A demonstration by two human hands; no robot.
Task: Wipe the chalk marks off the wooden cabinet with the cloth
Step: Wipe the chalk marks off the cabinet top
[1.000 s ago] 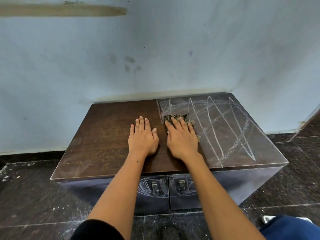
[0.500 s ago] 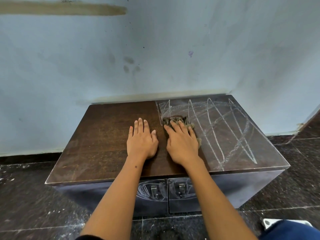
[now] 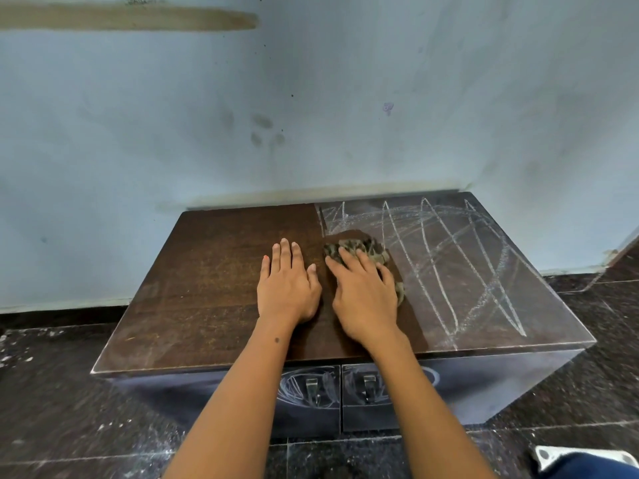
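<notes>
Right hand flat, pressing cloth onto cabinet by chalk marks; left hand flat (fingers straight, holding nothing)

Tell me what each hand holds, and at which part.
The right hand presses the crumpled cloth flat from above, covering its near part. The left hand holds nothing; it rests on the cabinet.

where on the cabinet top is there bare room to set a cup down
Bare wood lies on the cabinet top left of the left hand, out to the left edge and back to the wall. The middle is crowded: both hands lie side by side, the right hand pressing the cloth. The right half holds nothing but is covered in chalk marks.
</notes>
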